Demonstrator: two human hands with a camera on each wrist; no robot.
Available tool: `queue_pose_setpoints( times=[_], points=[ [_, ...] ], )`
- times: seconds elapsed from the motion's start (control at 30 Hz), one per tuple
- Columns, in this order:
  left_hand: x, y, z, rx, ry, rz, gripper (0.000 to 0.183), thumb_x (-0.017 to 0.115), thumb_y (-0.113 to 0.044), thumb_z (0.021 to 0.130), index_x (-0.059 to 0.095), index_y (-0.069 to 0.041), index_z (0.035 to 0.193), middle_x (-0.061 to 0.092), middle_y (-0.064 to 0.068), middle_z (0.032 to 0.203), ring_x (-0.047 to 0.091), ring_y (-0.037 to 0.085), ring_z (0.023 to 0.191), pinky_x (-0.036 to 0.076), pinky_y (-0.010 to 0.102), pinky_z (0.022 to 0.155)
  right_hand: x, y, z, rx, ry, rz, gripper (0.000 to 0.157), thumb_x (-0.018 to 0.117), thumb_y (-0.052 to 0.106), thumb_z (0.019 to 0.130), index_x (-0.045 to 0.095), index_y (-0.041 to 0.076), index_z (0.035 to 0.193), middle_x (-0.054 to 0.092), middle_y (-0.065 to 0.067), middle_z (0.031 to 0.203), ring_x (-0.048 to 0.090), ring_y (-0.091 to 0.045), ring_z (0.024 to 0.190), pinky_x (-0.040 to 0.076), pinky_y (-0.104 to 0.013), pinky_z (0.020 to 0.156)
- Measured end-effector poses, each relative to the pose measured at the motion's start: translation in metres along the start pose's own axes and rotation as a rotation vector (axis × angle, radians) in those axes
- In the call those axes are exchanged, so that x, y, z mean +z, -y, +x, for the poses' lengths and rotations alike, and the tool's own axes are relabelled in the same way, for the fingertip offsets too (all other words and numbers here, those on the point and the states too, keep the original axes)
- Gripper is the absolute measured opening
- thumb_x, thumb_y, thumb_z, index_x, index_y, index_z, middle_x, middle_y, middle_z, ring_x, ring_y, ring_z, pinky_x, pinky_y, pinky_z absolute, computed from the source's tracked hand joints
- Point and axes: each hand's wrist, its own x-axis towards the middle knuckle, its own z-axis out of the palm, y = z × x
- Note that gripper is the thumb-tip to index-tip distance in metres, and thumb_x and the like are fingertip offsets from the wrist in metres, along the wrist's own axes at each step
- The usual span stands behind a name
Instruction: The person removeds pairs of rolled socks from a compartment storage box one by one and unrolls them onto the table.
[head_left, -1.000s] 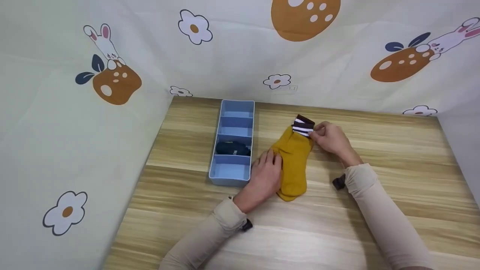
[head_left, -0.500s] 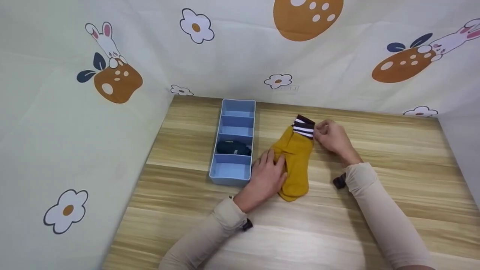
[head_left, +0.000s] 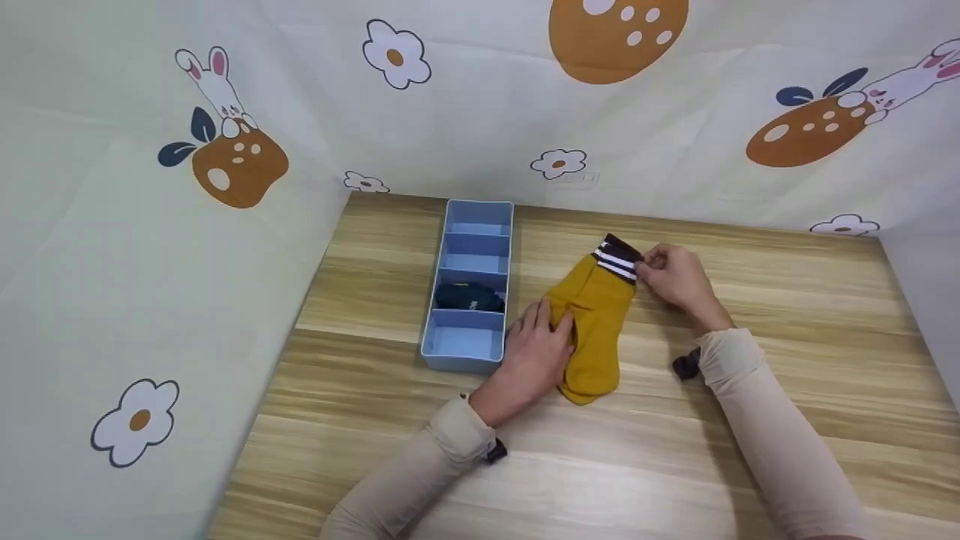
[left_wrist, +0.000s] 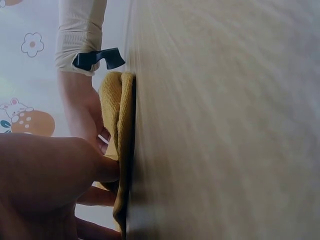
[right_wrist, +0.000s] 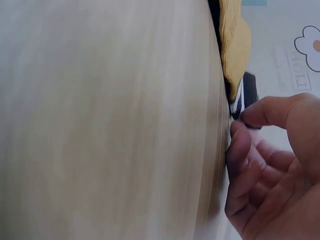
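Note:
A mustard-yellow pair of socks [head_left: 596,337] lies flat on the wooden table in the head view, one sock over the other. Their dark cuff [head_left: 618,260] with white stripes points away, toward the back wall. My left hand [head_left: 534,349] rests on the left side of the socks with its fingers extended. At the right edge of the cuff, my right hand [head_left: 675,277] pinches the fabric between thumb and index finger. The right wrist view shows this pinch at the striped cuff [right_wrist: 250,90], close to the tabletop. Yellow knit [left_wrist: 112,95] lies under the left fingers in the left wrist view.
Left of the socks stands a blue divided box [head_left: 463,363], close to my left hand. A dark rolled bundle [head_left: 469,296] with white lettering sits in its third compartment from the back. A patterned cloth wall [head_left: 480,127] borders the table's rear and sides.
The striped cuff has swung slightly right with my right hand, whose fingertips were at the cuff's edge half a second ago. My left hand has spread a little over the socks.

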Motion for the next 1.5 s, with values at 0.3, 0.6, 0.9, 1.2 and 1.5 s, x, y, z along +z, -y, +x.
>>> queue_pose_setpoints(
  times=[0.3,0.6,0.9,1.2,1.5],
  points=[
    [-0.003,0.000,-0.002,0.009,-0.028,0.015,0.053,0.071,-0.043,0.104,0.060,-0.017,0.149,0.057,0.024,0.153,0.059,0.035,0.138,0.060,0.047,0.104,-0.021,-0.012,-0.011,0.164,-0.042,-0.102,0.032,0.069,0.035,0.101,0.072,0.004,0.107,0.073,-0.011,0.096,0.061,-0.021,0.081,0.046,-0.032,0.069],
    [-0.003,-0.001,-0.002,-0.022,0.072,-0.012,0.063,0.066,-0.054,0.105,0.055,-0.018,0.155,0.050,0.025,0.161,0.053,0.038,0.146,0.056,0.050,0.111,-0.034,-0.021,-0.016,0.245,-0.033,-0.113,0.044,0.066,0.040,0.102,0.065,0.002,0.124,0.074,-0.024,0.121,0.067,-0.034,0.101,0.048,-0.038,0.075],
    [-0.006,-0.003,-0.002,-0.026,0.080,-0.002,0.065,0.065,-0.054,0.104,0.054,-0.017,0.156,0.049,0.024,0.161,0.052,0.036,0.146,0.055,0.049,0.110,0.005,0.010,-0.040,-0.268,0.148,-0.005,0.009,0.079,0.011,0.098,0.074,0.007,0.104,0.073,-0.007,0.087,0.064,-0.017,0.076,0.054,-0.024,0.067],
    [-0.008,-0.006,0.004,-0.027,0.106,-0.023,0.065,0.063,-0.050,0.105,0.052,-0.012,0.156,0.043,0.025,0.166,0.046,0.039,0.152,0.050,0.051,0.118,0.026,0.035,-0.082,-0.523,0.323,-0.124,0.025,0.091,0.023,0.090,0.076,0.010,0.106,0.074,-0.002,0.103,0.068,-0.018,0.095,0.060,-0.039,0.086],
    [-0.011,-0.009,0.008,-0.034,0.184,-0.036,0.066,0.059,-0.045,0.106,0.045,-0.007,0.158,0.040,0.017,0.172,0.038,0.032,0.161,0.047,0.049,0.120,0.006,0.028,-0.102,-0.511,0.450,-0.176,0.021,0.091,0.019,0.089,0.076,0.015,0.103,0.069,0.001,0.106,0.060,-0.019,0.104,0.051,-0.041,0.095]
  ],
)
